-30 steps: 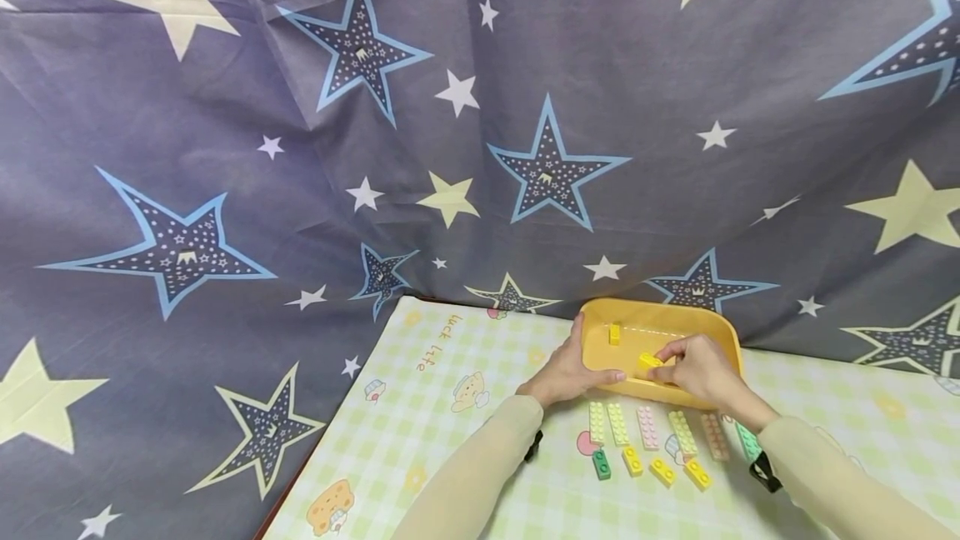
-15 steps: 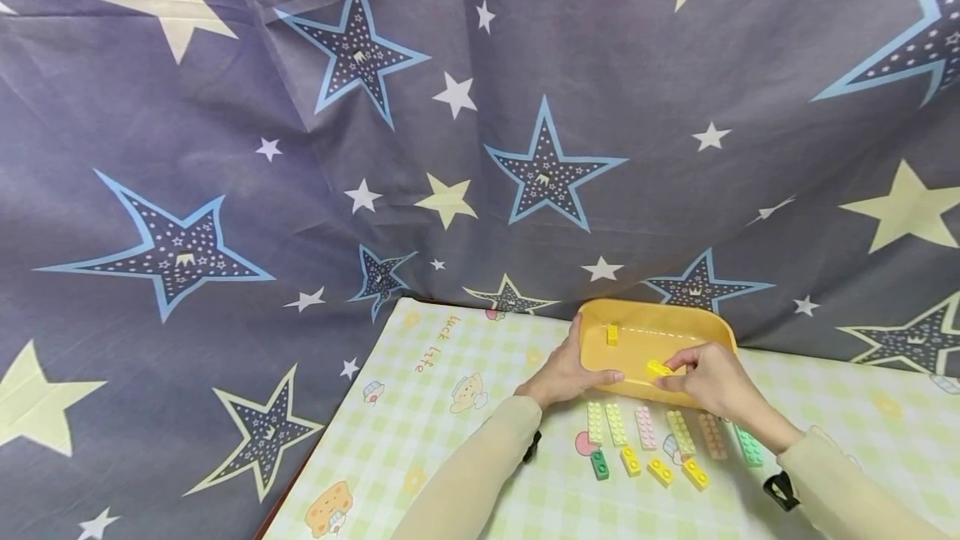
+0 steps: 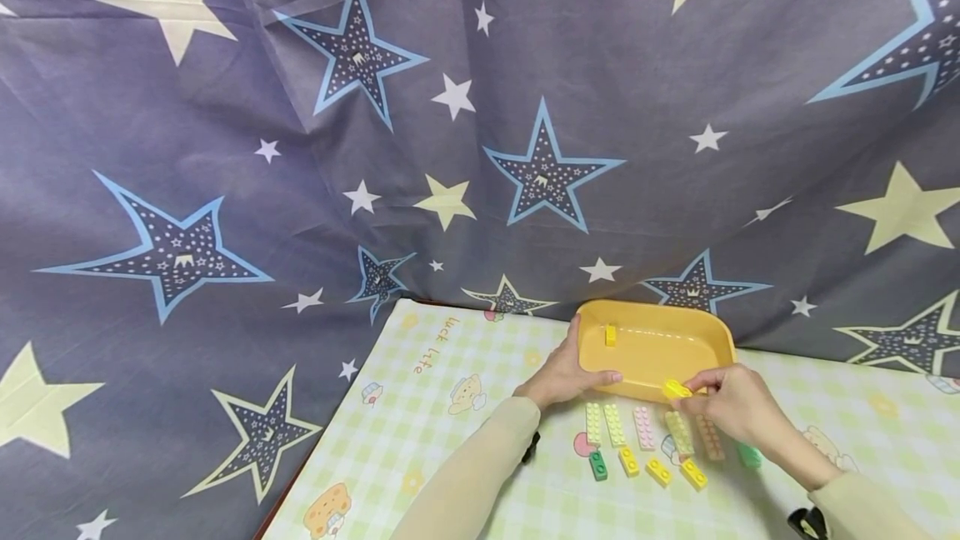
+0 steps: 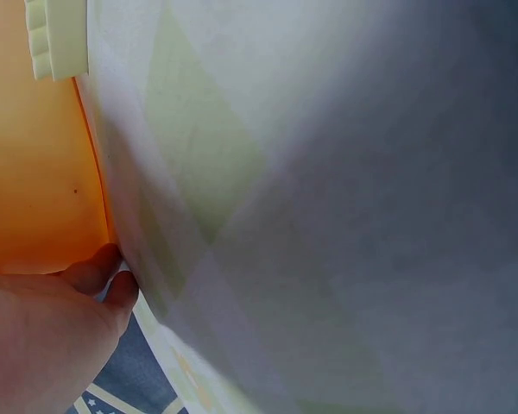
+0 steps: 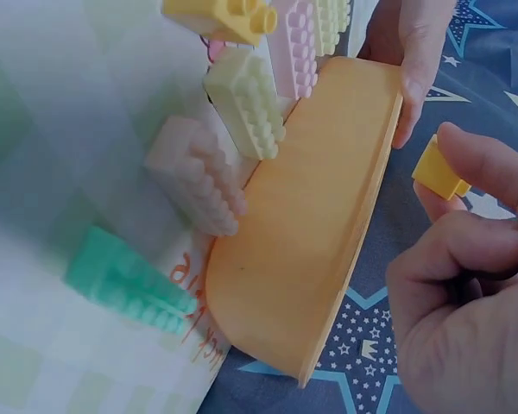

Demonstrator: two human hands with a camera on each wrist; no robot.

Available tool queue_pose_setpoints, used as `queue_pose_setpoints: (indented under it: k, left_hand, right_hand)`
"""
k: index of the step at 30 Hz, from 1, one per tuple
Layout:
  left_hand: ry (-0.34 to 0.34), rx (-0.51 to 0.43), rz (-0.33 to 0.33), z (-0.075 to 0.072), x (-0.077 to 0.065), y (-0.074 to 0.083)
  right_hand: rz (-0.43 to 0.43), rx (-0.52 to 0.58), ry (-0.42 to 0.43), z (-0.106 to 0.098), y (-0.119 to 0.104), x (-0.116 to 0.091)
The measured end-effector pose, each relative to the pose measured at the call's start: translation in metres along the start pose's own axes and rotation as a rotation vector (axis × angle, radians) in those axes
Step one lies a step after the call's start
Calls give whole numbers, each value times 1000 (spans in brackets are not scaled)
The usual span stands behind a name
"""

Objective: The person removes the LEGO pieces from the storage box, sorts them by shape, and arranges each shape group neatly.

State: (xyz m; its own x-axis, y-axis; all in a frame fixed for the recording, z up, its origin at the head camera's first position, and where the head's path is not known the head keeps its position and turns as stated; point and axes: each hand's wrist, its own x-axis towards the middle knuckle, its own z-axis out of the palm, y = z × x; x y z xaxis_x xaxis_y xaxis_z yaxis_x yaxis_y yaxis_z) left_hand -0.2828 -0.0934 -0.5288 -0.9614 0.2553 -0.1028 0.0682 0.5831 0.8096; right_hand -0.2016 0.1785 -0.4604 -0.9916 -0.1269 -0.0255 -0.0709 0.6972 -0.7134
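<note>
An orange-yellow plastic bin (image 3: pixel 660 344) stands at the back of the table. My left hand (image 3: pixel 558 369) holds its left end, thumb along the front rim. In the left wrist view, fingertips of that hand (image 4: pixel 52 328) touch the bin's lower edge. Between right thumb and index finger I pinch a small yellow toy brick (image 3: pixel 676 389), which is over the bin's front rim. The right hand (image 3: pixel 738 407) is at the bin's front right; the brick (image 5: pixel 439 170) also shows in the right wrist view. Another yellow brick (image 3: pixel 611 335) lies inside the bin at the left.
Before the bin lies a row of long bricks: pale yellow (image 3: pixel 593 423), pink (image 3: pixel 643 427), brownish pink (image 3: pixel 709 437) and mint green (image 3: pixel 749 456). Nearer are small bricks, one dark green (image 3: pixel 597 466) and several yellow (image 3: pixel 658 472). A starry curtain (image 3: pixel 450 107) hangs behind.
My right hand has lifted the yellow brick from inside the bin and drawn it toward the front right, over the rim. The left hand keeps its place on the bin.
</note>
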Motion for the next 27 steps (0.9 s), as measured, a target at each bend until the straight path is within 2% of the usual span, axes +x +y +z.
queue_pose_setpoints:
  k: [10,19,27]
  left_hand:
    - [-1,5,-4,1,1,0]
    - [-7,-9,0,1,2,-2]
    - [-6,-3,-3,0,4,-4]
  right_hand:
    - [85,-17,-37,-3,16,-20]
    - [130,-52,-25,0,32,-31]
    - [224,-44,-102,3,47,-42]
